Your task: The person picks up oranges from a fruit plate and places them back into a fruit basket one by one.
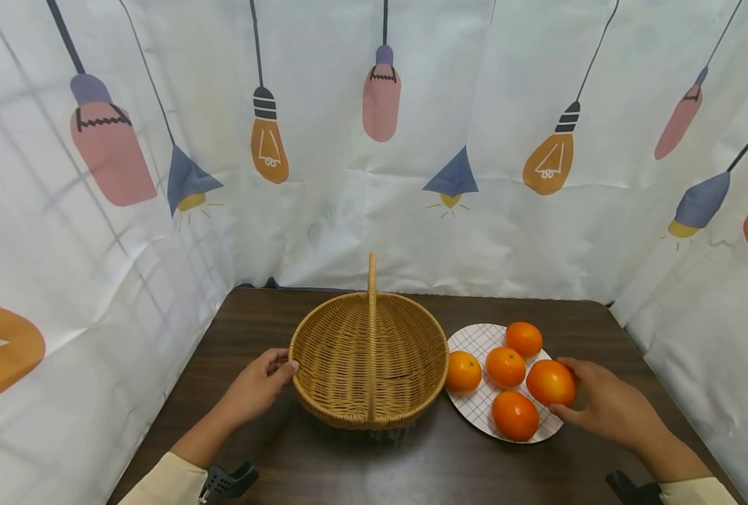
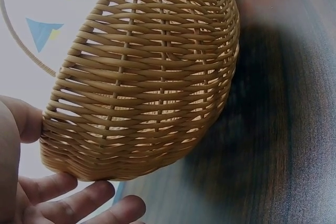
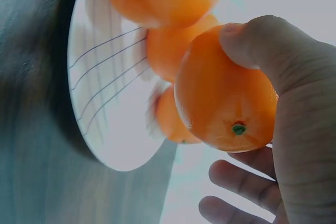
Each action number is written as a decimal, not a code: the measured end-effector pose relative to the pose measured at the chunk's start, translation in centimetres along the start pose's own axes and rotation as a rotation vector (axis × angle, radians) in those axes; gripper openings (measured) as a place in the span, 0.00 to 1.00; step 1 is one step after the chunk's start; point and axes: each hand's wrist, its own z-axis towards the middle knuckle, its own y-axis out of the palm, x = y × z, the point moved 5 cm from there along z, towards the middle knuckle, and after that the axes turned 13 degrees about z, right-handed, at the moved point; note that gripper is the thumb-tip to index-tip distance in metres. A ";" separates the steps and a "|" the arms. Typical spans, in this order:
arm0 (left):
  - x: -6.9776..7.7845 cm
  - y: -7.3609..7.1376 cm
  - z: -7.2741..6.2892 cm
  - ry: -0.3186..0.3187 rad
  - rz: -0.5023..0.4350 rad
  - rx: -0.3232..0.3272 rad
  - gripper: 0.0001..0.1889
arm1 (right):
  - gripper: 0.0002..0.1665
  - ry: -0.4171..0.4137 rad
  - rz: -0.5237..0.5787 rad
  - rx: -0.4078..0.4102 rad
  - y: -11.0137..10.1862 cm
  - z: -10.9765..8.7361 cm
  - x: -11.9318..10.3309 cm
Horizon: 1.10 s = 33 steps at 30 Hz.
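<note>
A round wicker basket [image 1: 336, 365] with a tall arched handle [image 1: 371, 337] sits on the table, its opening facing me. At its left rim, my left hand [image 1: 254, 389] pinches the edge; the left wrist view shows the thumb [image 2: 26, 121] on one side and fingers below the woven wall [image 2: 142, 72]. To the right, a white plate [image 1: 478, 340] with a dark line grid carries several oranges. My right hand [image 1: 617, 410] grips the rightmost orange [image 1: 551, 383] between thumb and fingers. In the right wrist view, this orange [image 3: 226, 98] shows a green stem end.
An orange [image 1: 464, 372] lies at the plate's left edge, close beside the basket. Others are a middle orange [image 1: 506, 367], a back orange [image 1: 523, 340] and a front orange [image 1: 515, 416]. White cloth [image 1: 349, 231] printed with lamps encloses the dark wooden table [image 1: 412, 470].
</note>
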 end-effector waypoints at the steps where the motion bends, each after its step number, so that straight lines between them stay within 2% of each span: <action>1: 0.0 0.0 0.0 0.001 -0.001 -0.001 0.29 | 0.50 0.002 0.002 -0.002 0.0 0.1 -0.2; 22: -0.2 0.2 -0.3 -0.008 -0.001 0.012 0.30 | 0.54 -0.014 0.033 0.020 0.3 1.5 -2.8; 33: -0.4 0.2 -0.3 -0.034 -0.011 0.016 0.29 | 0.56 -0.027 0.035 0.022 0.5 2.5 -4.4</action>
